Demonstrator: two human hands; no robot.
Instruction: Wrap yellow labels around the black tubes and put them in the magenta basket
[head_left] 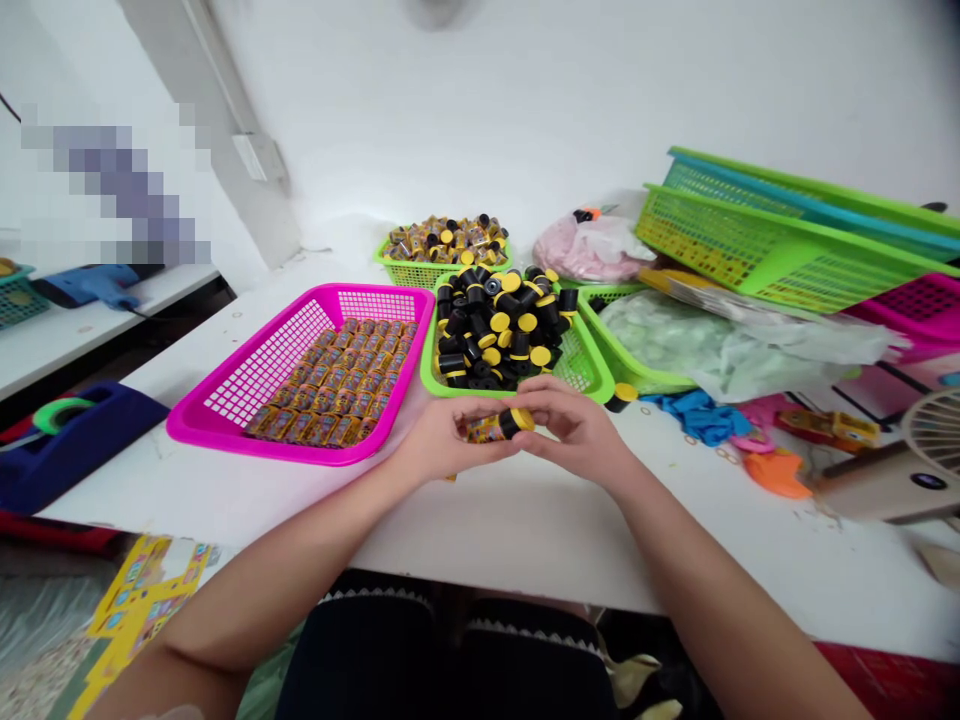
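Note:
Both hands meet over the white table (525, 520) just in front of the baskets. My left hand (442, 440) and my right hand (574, 430) are closed on one small labelled tube with a black and yellow cap (499, 425), held sideways between them. Right behind the hands, a green basket (592, 380) is heaped with black tubes and yellow caps (499, 325). To the left, a pink basket (247, 370) holds neat rows of labelled tubes (337, 385). Another green basket of labelled tubes (442, 245) stands farther back.
Stacked green, blue and pink baskets (787, 240) and plastic bags (720, 340) crowd the right side. A small fan (922, 450), blue and orange bits (705, 415) lie near the right. A blue tape dispenser (67, 430) sits at the left edge; a sticker sheet (142, 590) lies below.

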